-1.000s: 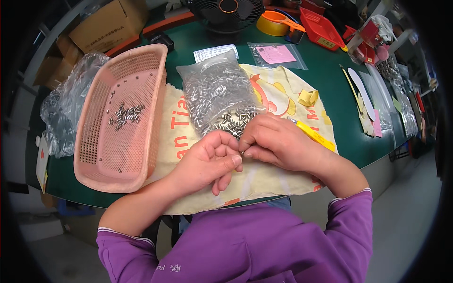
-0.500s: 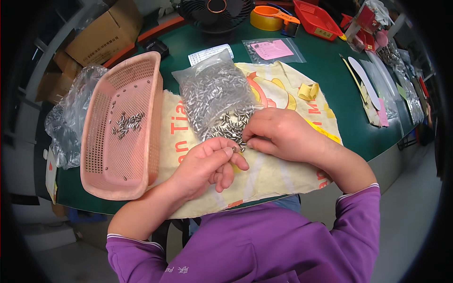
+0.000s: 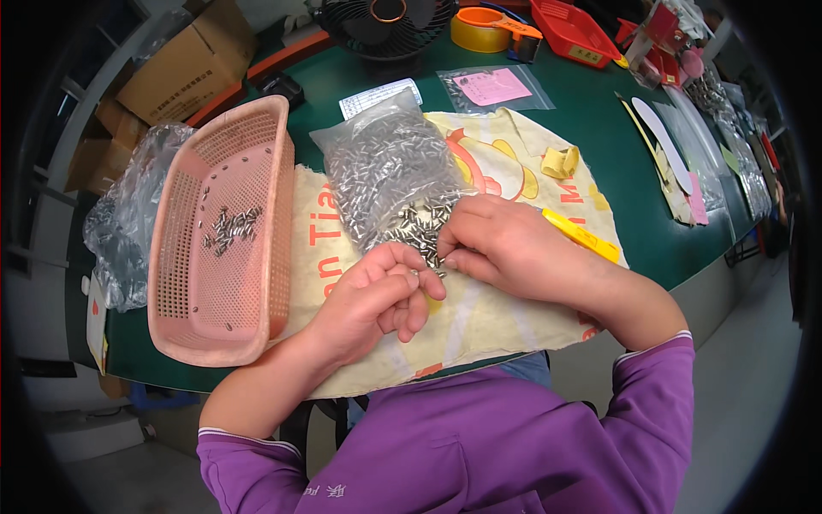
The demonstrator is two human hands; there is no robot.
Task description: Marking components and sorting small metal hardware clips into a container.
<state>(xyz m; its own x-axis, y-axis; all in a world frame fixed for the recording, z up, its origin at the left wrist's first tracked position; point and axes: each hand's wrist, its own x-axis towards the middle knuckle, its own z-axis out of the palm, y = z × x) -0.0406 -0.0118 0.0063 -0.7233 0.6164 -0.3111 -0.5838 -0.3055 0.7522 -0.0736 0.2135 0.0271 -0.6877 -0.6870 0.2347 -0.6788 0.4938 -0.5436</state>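
Small shiny metal parts (image 3: pixel 419 231), pin- or screw-like, spill in a pile from the mouth of a clear plastic bag (image 3: pixel 385 158) packed with more of them. Just below the pile, my left hand (image 3: pixel 372 295) is palm up, its thumb pressed to a finger; a small metal glint shows at the thumb tip. My right hand (image 3: pixel 501 248) reaches in from the right, thumb and forefinger pinched at the pile's right edge. What that pinch holds, if anything, is hidden. Both hands are above a cream printed cloth (image 3: pixel 462 334).
A pink mesh basket (image 3: pixel 231 295) with some metal parts stands left, beside a crumpled plastic bag (image 3: pixel 128 231). A yellow cutter or marker (image 3: pixel 582 236) lies right of the right wrist. Behind are a fan (image 3: pixel 385 30), yellow tape roll (image 3: pixel 478 30) and red tray (image 3: pixel 572 30).
The left fingers have curled a little and shifted slightly, with the metal part at their tips less visible. My right hand stays pinched near the pile. The whole view has shifted slightly.
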